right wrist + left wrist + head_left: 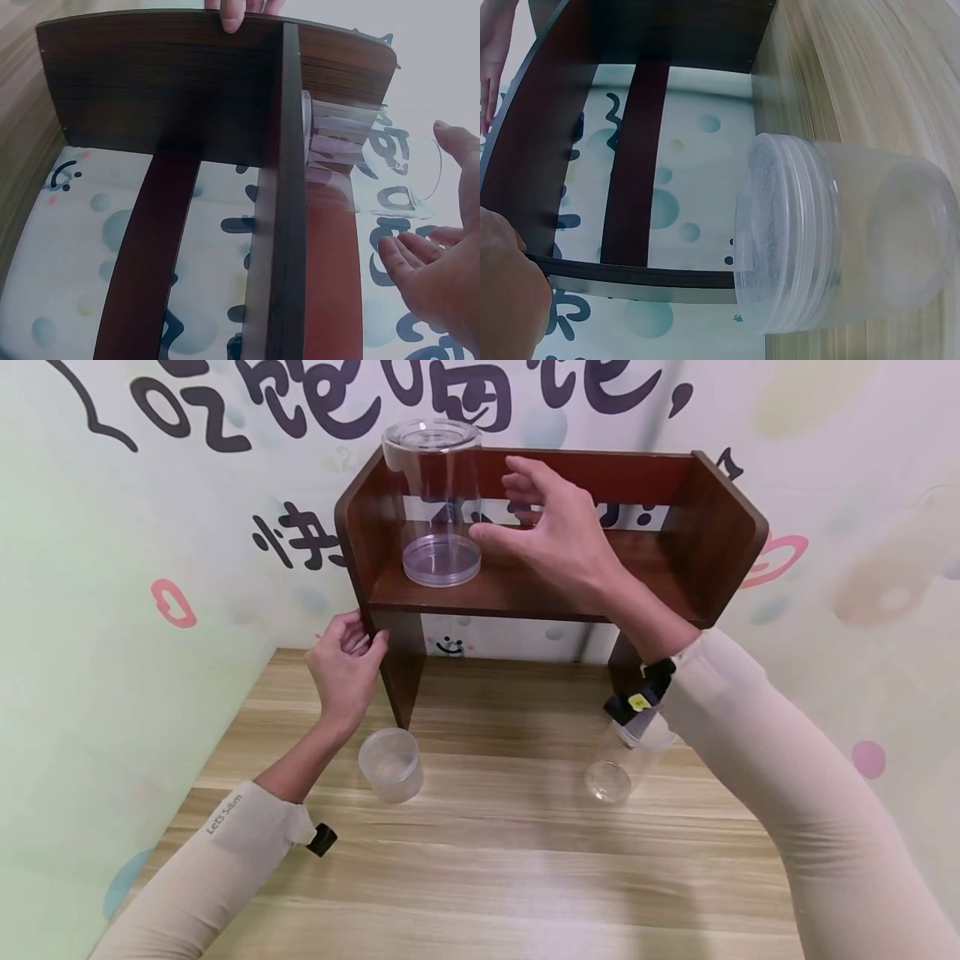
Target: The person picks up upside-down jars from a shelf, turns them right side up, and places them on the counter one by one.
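The right hand (558, 531) hovers over the shelf (525, 589), fingers (525, 485) spread and relaxed, holding nothing; its thumb tip is just beside the tall jar (435, 497) but seems clear of it. That jar stands upright near the shelf's left end, lid on. The left hand (345, 664) grips the front edge of the shelf's left side panel, fingers curled round the wood.

On the desk (487, 877) below, a frosted jar (390, 764) stands just beside the shelf's left leg, and a clear jar (622, 760) stands near the right leg, partly under the right forearm.

The tall jar is narrow for its height, so a brush from the open right hand as it moves could likely tip it off the shelf's front edge. The right sleeve hangs close over the clear jar and might knock it. If the left hand tugs the panel, the shelf could shift and rock the tall jar, or its leg could nudge the frosted jar.
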### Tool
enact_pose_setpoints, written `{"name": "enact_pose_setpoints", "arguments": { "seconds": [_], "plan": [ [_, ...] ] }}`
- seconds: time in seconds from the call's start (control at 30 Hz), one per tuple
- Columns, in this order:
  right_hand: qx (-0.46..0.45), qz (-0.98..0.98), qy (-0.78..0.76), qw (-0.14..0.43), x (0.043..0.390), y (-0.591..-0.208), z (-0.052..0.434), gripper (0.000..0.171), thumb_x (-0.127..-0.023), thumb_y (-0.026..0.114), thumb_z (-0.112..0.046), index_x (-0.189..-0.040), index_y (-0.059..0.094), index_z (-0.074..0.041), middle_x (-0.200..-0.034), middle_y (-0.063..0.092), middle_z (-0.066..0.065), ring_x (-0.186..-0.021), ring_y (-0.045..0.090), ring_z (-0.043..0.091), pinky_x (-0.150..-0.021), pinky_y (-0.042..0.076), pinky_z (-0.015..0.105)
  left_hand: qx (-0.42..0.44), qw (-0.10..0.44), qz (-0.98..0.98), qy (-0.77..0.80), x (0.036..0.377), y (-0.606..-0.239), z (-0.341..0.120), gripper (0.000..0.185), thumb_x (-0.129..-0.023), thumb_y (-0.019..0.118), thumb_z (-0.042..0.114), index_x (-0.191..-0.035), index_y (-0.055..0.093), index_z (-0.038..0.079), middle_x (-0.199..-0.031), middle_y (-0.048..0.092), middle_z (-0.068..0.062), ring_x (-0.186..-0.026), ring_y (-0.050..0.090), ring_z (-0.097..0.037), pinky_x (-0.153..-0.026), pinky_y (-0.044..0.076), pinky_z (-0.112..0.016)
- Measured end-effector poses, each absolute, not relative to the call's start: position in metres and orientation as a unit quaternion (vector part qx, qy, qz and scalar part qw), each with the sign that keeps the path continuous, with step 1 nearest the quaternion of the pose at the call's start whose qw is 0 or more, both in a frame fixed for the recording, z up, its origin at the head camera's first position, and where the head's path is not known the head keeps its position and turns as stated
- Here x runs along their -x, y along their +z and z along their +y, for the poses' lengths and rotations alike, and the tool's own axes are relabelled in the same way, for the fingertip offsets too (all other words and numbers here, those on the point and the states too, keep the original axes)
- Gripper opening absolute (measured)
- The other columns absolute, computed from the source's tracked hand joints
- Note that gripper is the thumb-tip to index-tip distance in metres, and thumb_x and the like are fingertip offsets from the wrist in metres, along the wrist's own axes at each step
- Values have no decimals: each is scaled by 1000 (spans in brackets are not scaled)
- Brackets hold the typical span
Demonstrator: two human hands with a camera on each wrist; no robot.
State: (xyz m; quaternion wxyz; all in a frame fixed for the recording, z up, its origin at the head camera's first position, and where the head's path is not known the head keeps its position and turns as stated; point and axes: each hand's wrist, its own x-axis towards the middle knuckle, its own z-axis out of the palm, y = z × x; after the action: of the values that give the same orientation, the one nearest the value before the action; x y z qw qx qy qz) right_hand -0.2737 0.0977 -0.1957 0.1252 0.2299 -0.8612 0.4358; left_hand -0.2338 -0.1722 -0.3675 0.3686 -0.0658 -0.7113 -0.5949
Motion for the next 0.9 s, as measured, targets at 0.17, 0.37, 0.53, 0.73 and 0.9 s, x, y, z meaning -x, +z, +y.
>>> {"name": "enact_pose_setpoints", "arguments": {
  "seconds": [0.17,0.37,0.53,0.73,0.9],
  "plan": [
    [-218,-851,462,120,283,-190,84,95,-88,86,-42,-165,37,-19,-160,52,2,-142,54,13,-118,43,23,65,373,-710,-594,233,-368,-173,28,-89,79,-6,-116,72,-11,-114,77,-25,-108,76,-36,-87,62,-24],
    [-204,-861,449,127,292,-185,70,100,-87,85,-45,-167,32,-17,-163,49,2,-145,51,11,-119,41,21,63,373,-709,-595,233,-369,-173,28,-89,79,-6,-116,72,-11,-113,77,-25,-108,76,-35,-87,62,-23],
    [-199,-860,452,126,296,-183,60,100,-89,84,-45,-168,29,-17,-164,48,3,-147,49,11,-118,42,21,65,372,-709,-595,234,-368,-173,28,-89,79,-6,-116,72,-11,-113,77,-25,-108,77,-34,-87,62,-23],
    [-198,-858,453,137,300,-183,50,102,-88,85,-45,-167,29,-15,-161,52,5,-144,53,12,-116,44,20,68,375,-705,-598,234,-369,-172,27,-89,78,-7,-115,72,-11,-112,77,-24,-108,76,-37,-87,62,-23],
    [-183,-861,455,136,303,-183,45,104,-88,85,-47,-168,26,-15,-163,50,5,-145,52,12,-116,45,21,68,373,-704,-601,235,-369,-171,27,-89,78,-7,-115,72,-12,-113,77,-25,-108,76,-37,-87,62,-23]
  ]
}}
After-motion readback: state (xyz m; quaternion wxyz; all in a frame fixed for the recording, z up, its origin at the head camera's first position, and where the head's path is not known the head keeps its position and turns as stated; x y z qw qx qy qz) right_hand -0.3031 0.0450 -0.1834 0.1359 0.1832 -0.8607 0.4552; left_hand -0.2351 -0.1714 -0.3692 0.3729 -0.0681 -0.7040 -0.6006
